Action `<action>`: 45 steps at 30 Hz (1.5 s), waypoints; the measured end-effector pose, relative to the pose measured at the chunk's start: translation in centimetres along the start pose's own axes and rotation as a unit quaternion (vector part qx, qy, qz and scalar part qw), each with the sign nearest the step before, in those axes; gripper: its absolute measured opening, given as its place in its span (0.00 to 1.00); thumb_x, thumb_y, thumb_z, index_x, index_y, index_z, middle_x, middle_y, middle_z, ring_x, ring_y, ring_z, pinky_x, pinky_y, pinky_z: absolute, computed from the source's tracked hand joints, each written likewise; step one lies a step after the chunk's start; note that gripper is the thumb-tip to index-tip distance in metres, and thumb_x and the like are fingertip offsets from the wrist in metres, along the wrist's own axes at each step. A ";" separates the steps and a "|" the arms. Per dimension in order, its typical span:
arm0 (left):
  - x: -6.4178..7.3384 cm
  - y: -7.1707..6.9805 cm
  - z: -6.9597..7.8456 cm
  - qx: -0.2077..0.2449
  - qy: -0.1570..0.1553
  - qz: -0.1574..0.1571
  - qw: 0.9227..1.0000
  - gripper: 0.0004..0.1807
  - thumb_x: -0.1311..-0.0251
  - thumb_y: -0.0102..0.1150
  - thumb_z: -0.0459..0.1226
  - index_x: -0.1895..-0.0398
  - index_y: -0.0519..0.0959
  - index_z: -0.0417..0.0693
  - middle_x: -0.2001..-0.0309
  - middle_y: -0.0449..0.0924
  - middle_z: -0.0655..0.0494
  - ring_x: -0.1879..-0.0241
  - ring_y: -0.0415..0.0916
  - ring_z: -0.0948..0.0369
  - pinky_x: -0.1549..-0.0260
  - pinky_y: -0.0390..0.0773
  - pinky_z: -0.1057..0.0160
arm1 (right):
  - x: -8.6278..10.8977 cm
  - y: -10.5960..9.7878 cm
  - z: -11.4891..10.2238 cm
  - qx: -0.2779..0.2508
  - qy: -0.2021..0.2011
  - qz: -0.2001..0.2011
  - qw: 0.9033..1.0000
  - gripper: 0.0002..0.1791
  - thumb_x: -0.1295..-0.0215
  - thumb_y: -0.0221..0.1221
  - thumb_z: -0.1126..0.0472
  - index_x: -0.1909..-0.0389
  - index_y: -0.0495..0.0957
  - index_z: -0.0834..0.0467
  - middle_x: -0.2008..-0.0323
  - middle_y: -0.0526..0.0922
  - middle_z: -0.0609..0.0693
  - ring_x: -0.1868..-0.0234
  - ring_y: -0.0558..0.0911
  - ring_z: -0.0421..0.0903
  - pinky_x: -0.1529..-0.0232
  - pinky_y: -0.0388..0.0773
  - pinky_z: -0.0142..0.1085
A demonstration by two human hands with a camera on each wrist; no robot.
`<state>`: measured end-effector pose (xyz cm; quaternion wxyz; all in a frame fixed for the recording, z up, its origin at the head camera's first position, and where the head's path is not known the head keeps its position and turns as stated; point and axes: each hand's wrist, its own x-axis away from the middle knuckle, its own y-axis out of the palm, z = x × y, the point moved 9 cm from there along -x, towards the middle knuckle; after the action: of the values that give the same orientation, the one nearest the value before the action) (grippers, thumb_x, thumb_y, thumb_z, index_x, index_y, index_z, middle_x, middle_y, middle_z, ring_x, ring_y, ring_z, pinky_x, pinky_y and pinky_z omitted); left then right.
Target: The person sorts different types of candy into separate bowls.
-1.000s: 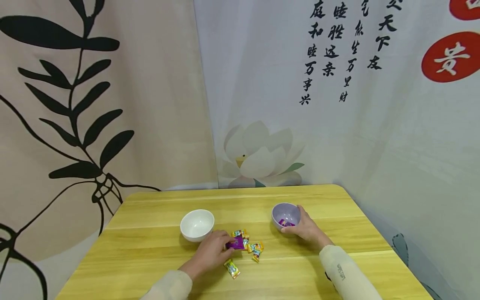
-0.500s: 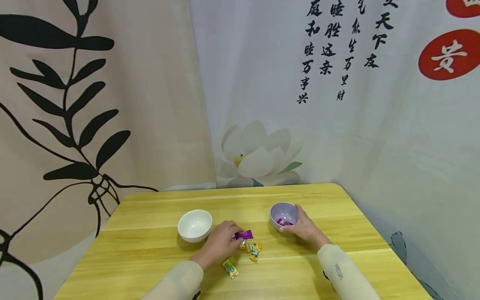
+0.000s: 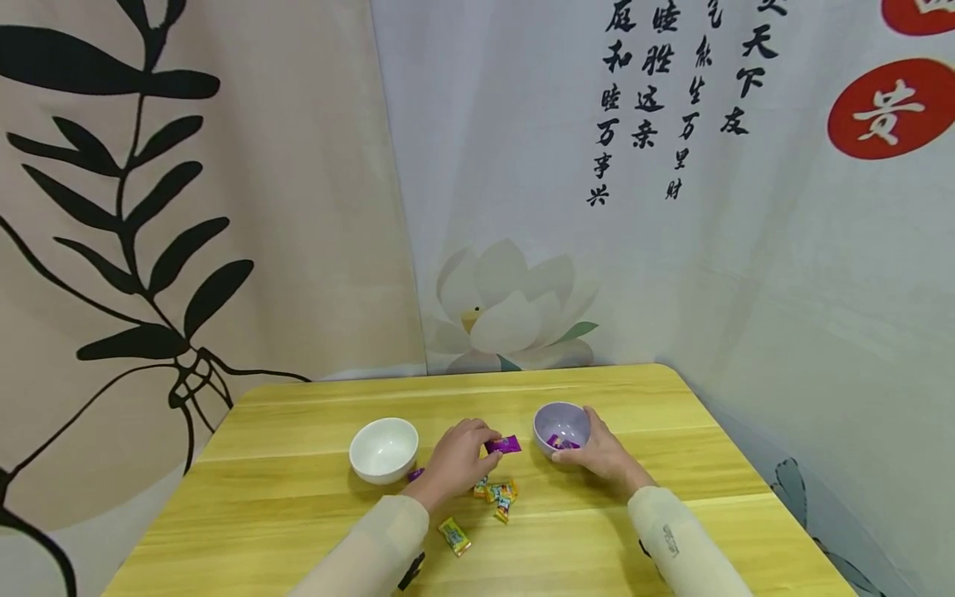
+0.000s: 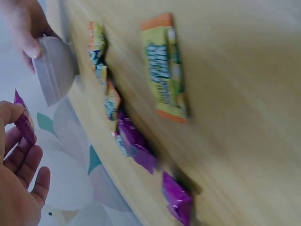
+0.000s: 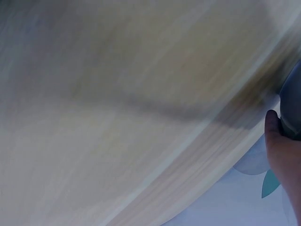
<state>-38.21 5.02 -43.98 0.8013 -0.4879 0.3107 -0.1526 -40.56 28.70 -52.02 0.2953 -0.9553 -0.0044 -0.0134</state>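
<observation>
My left hand [image 3: 458, 460] pinches a purple-wrapped candy [image 3: 505, 445] between thumb and fingers, above the table and left of the lilac bowl. The left wrist view also shows this held candy [image 4: 24, 117]. My right hand [image 3: 603, 458] grips the lilac bowl [image 3: 559, 416] by its right side, with purple candies [image 3: 561, 442] inside. At the edge of the right wrist view, the right hand [image 5: 284, 162] touches the dark-looking bowl [image 5: 292, 99]. Yellow-wrapped candies [image 3: 501, 491] lie below the left hand. Two purple candies [image 4: 135, 143] show on the table in the left wrist view.
A white bowl [image 3: 362, 466] stands left of the left hand, with a purple candy [image 3: 415, 474] beside it. One yellow candy [image 3: 454, 537] lies apart, nearer the front of the wooden table [image 3: 283, 514]. A printed cloth [image 3: 336, 207] hangs behind.
My left hand has carried the purple candy up and right from the pile, toward the lilac bowl. A purple candy near the white bowl has come into sight. The right hand keeps its grip.
</observation>
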 end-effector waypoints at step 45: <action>-7.7 2.0 3.8 -0.024 -0.017 -0.018 0.999 0.21 0.36 0.64 0.50 0.44 0.82 0.51 0.47 0.79 0.54 0.44 0.75 0.55 0.43 0.72 0.53 | 0.0 0.3 -0.6 -0.002 -0.011 0.009 1.000 0.68 0.52 0.76 0.47 0.24 0.38 0.67 0.28 0.53 0.71 0.33 0.63 0.66 0.33 0.57 0.61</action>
<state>-41.72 12.78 -41.85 0.7916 -0.5150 0.2921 -0.1514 -40.54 28.08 -51.66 0.2932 -0.9560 0.0010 0.0000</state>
